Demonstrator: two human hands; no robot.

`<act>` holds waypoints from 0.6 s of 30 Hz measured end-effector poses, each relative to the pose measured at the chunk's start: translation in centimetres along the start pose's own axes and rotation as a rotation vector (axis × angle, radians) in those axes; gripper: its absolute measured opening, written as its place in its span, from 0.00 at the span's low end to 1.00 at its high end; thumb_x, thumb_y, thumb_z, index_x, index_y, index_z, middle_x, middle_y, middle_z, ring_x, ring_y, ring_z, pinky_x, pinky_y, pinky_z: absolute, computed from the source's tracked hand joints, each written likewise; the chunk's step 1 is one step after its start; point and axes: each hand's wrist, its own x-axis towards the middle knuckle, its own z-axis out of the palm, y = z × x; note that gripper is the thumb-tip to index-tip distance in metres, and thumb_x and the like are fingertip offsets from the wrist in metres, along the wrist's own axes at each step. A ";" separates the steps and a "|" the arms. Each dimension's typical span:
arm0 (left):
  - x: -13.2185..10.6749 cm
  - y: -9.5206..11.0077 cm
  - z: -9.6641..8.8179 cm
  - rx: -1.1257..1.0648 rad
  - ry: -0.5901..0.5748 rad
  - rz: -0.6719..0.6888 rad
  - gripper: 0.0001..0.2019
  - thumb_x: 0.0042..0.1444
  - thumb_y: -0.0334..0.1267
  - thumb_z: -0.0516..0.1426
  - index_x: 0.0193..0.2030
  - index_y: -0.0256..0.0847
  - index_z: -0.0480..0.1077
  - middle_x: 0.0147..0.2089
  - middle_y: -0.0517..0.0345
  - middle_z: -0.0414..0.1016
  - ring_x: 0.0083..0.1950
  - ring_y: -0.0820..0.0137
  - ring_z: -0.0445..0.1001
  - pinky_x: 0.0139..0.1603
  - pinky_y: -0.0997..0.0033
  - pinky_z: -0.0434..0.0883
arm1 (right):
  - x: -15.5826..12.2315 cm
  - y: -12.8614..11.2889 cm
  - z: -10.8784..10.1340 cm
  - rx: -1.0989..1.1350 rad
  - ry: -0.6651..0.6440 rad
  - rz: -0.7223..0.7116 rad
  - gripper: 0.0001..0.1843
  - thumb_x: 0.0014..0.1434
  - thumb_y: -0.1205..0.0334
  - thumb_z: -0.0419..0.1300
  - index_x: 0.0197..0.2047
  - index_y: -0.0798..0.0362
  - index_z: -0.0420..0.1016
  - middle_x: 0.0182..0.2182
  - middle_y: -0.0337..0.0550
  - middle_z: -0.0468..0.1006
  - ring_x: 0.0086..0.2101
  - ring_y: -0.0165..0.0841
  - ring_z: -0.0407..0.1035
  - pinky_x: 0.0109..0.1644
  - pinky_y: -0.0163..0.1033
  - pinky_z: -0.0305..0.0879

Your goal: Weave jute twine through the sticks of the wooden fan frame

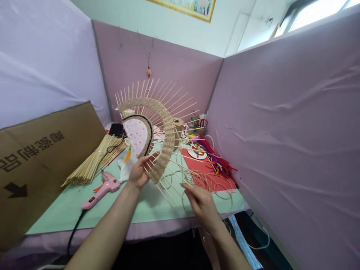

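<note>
From here the half-round fan (169, 139) looks woven of rough, matt twine (164, 159) over wooden sticks (179, 100), with spotted cloth (137, 135) inside its curve. Left of it, a smooth plastic glue gun (108, 184) and matt cardboard box (50, 157); right, matt red paper (191, 159).

"陶瓷制品" (43, 143) and arrow (17, 190) on cardboard (50, 168)

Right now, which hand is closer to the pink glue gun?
Left. The left hand is just right of the glue gun; the right hand is much farther right.
</note>
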 end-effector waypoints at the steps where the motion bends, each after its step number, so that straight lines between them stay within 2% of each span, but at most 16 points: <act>1: -0.1 -0.7 0.3 -0.013 -0.025 -0.034 0.21 0.58 0.32 0.50 0.56 0.29 0.70 0.38 0.47 0.82 0.39 0.64 0.82 0.42 0.67 0.78 | 0.1 -0.2 1.1 -0.070 -0.039 -0.050 0.16 0.65 0.64 0.53 0.51 0.48 0.78 0.36 0.45 0.83 0.36 0.35 0.77 0.41 0.37 0.71; 3: -0.4 -2.1 0.7 -0.032 -0.077 -0.109 0.21 0.58 0.32 0.49 0.56 0.29 0.69 0.39 0.46 0.82 0.40 0.63 0.82 0.43 0.66 0.78 | 0.5 -0.4 2.9 -0.189 -0.095 -0.127 0.17 0.66 0.65 0.50 0.49 0.49 0.78 0.28 0.43 0.80 0.29 0.34 0.74 0.34 0.36 0.66; 5: -0.8 -3.3 1.0 -0.056 -0.143 -0.149 0.21 0.59 0.33 0.49 0.57 0.31 0.69 0.43 0.46 0.82 0.43 0.62 0.81 0.45 0.64 0.77 | 0.8 -0.3 3.8 -0.239 -0.114 -0.177 0.18 0.66 0.65 0.48 0.46 0.50 0.79 0.24 0.42 0.76 0.27 0.34 0.71 0.31 0.36 0.62; 8: -1.4 -4.1 1.2 -0.059 -0.241 -0.209 0.22 0.59 0.34 0.49 0.59 0.32 0.68 0.47 0.43 0.80 0.47 0.59 0.80 0.45 0.62 0.77 | 1.0 0.1 3.6 -0.190 -0.123 -0.184 0.17 0.67 0.65 0.47 0.44 0.50 0.79 0.24 0.42 0.75 0.28 0.33 0.69 0.32 0.35 0.60; 10: -1.7 -4.2 1.3 -0.052 -0.284 -0.233 0.23 0.58 0.36 0.50 0.60 0.33 0.67 0.50 0.42 0.79 0.49 0.57 0.80 0.45 0.63 0.77 | 1.0 0.3 3.1 -0.117 -0.111 -0.115 0.16 0.67 0.64 0.49 0.45 0.50 0.78 0.26 0.42 0.76 0.29 0.33 0.70 0.33 0.35 0.61; 14: -2.0 -4.4 1.1 -0.044 -0.313 -0.247 0.23 0.57 0.36 0.52 0.60 0.36 0.67 0.51 0.44 0.79 0.47 0.59 0.80 0.46 0.64 0.75 | 1.4 0.1 2.3 0.105 -0.100 0.033 0.14 0.66 0.61 0.52 0.44 0.47 0.80 0.37 0.45 0.79 0.39 0.35 0.73 0.45 0.38 0.67; 18: -1.7 -4.7 0.5 -0.026 -0.324 -0.282 0.19 0.57 0.35 0.52 0.54 0.32 0.71 0.43 0.46 0.81 0.42 0.62 0.81 0.45 0.65 0.75 | 2.7 0.3 0.9 0.290 -0.272 0.082 0.13 0.63 0.59 0.56 0.47 0.47 0.78 0.47 0.45 0.78 0.50 0.38 0.71 0.58 0.45 0.65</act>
